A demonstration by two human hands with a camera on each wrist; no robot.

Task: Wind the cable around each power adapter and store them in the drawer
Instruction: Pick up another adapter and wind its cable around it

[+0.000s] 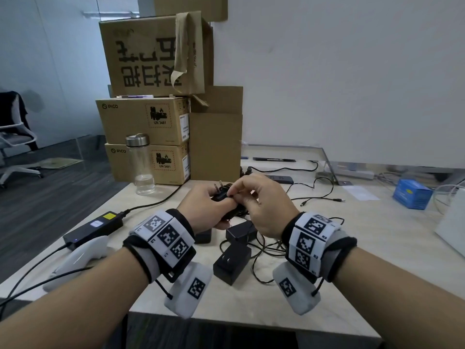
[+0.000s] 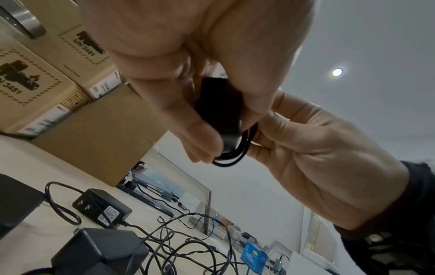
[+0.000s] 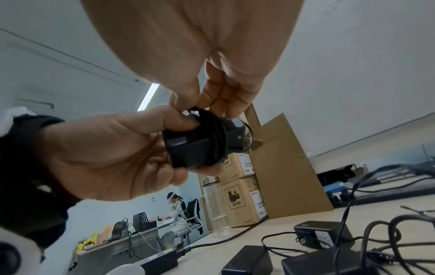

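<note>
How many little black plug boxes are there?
4. The held adapter is gripped in the left hand; the right hand pinches its cable. Three lie on the table: the middle adapter, the near adapter, and the half-hidden adapter behind the left wrist. More may hide.

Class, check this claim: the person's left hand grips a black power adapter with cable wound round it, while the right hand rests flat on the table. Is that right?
Not quite. The left hand does grip the power adapter with cable wound round it, but the right hand is raised, its fingers pinching the cable at the adapter, as the right wrist view shows.
</note>
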